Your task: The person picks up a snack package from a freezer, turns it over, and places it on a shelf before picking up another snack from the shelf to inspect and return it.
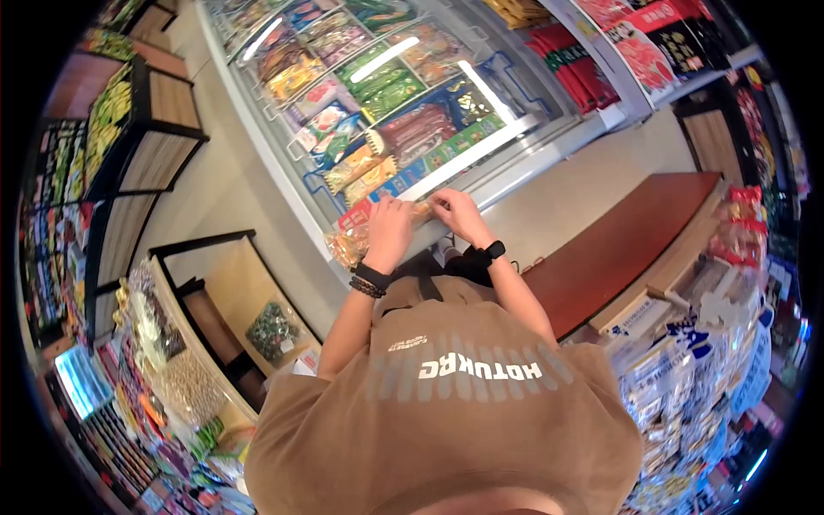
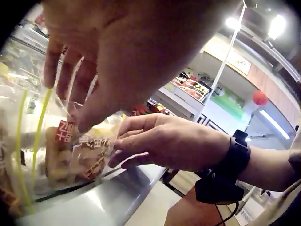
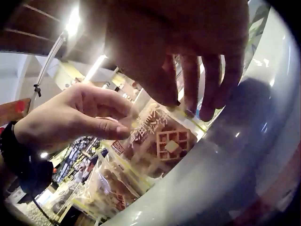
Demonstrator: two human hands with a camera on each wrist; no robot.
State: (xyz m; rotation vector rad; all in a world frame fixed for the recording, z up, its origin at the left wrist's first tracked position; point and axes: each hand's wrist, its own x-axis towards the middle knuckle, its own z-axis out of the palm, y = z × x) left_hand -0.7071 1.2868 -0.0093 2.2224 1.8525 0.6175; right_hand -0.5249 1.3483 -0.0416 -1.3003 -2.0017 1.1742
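A clear plastic bag of waffles [image 1: 348, 246] lies along the front rim of a chest freezer [image 1: 506, 178], under both hands. Yellow strips cross the bag, and the right wrist view shows a printed waffle picture [image 3: 172, 144] on it. My left hand [image 1: 390, 233] grips the bag near its middle, thumb on the printed face in the left wrist view. My right hand [image 1: 461, 216] pinches the bag's right end, its fingers bent down over the edge in the right wrist view. Part of the bag is hidden beneath the hands.
Packaged frozen foods [image 1: 386, 86] fill the freezer's wire baskets under glass. A red-brown bench top [image 1: 627, 249] stands at the right, and a wooden display stand [image 1: 249, 300] at the left. Stocked shelves [image 1: 86, 154] line the far left, with bagged goods [image 1: 687, 403] at lower right.
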